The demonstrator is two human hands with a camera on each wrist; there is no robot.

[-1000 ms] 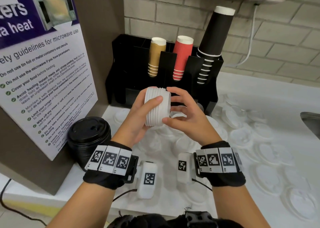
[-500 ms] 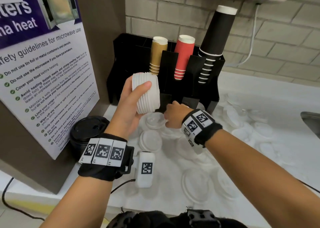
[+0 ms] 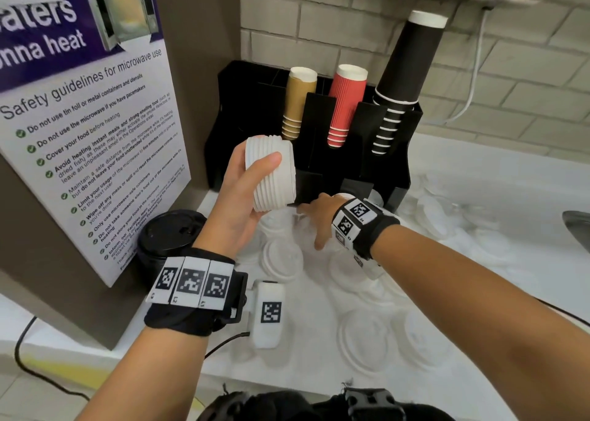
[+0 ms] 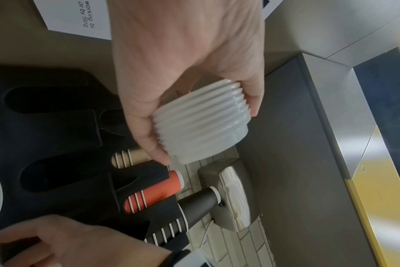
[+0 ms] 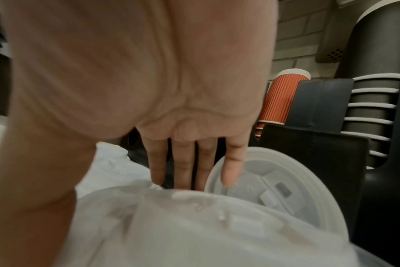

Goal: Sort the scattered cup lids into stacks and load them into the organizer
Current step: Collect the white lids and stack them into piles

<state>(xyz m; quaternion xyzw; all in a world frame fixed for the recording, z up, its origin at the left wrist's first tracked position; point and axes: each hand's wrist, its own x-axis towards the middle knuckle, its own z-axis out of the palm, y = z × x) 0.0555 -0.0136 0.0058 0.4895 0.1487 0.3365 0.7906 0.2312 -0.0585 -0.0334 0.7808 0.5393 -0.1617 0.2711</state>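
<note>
The left hand (image 3: pixel 245 193) is raised, palm turned inward, thumb and fingers (image 4: pixel 254 101) curled round what it grips. The right hand (image 3: pixel 319 216) reaches forward and lower, just beyond the left one, palm down, its fingers (image 5: pixel 231 166) straight and pointing downward, close together.

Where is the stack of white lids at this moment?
The stack of white lids is in the left hand, above the counter, before the black organizer.
</note>
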